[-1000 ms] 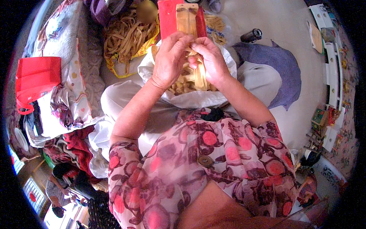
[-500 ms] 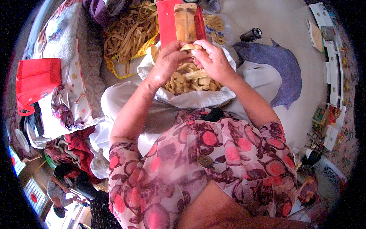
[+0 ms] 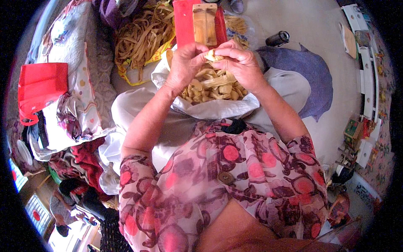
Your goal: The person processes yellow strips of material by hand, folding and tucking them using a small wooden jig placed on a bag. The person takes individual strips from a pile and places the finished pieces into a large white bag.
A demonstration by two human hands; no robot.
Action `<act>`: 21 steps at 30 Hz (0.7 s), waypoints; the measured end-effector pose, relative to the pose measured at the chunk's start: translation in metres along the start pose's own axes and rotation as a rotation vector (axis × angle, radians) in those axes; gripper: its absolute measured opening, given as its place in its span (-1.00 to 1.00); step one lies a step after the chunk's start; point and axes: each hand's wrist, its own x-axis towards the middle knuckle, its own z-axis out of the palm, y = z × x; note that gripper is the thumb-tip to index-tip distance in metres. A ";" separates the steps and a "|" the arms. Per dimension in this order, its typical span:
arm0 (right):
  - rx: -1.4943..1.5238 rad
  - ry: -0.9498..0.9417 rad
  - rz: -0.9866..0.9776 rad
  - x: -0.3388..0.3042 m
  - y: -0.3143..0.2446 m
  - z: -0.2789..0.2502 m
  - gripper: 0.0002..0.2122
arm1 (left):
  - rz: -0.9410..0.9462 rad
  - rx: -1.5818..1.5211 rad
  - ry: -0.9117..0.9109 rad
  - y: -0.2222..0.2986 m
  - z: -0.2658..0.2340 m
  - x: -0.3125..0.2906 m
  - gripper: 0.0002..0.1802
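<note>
Between my two hands is a small folded piece of pale tan strip (image 3: 213, 56). My left hand (image 3: 187, 63) pinches its left side with thumb and fingertips. From the other side my right hand (image 3: 241, 63) closes on it, the index finger over the top and the thumb beneath. Just below them a white sack (image 3: 216, 110) lies open in my lap, filled with similar tan folded pieces (image 3: 214, 89). Beyond my fingers a wooden block (image 3: 204, 25) rests on a red board or cloth (image 3: 183, 25). What the strip is made of, I cannot tell.
Long tan strips (image 3: 140, 42) lie heaped on a yellow bag at the far left. More thin strips (image 3: 236, 24) sit at the far right, near a dark cylinder (image 3: 277, 38) and a blue-grey cloth (image 3: 315, 80). A red bag (image 3: 42, 86) rests on bedding at left. Another person (image 3: 63, 210) is at lower left.
The piece in my fingers has turned and now looks more compact, bunched into a small knot-like shape. My right hand has shifted slightly, its fingers now lying across the top.
</note>
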 end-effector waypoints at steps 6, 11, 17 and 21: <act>0.044 0.136 0.069 0.004 0.009 0.000 -0.81 | 0.009 0.035 0.078 -0.001 0.010 0.002 -0.84; 0.082 0.195 0.128 0.009 0.007 -0.007 -0.84 | -0.030 -0.065 0.052 0.020 0.019 0.000 -0.78; 0.096 0.018 0.343 0.005 0.015 -0.013 -0.83 | -0.211 -0.145 -0.003 0.028 0.015 0.001 -0.84; 0.564 -0.105 0.675 0.002 0.002 -0.027 -0.57 | -0.150 -0.047 0.029 0.042 0.011 -0.004 -0.89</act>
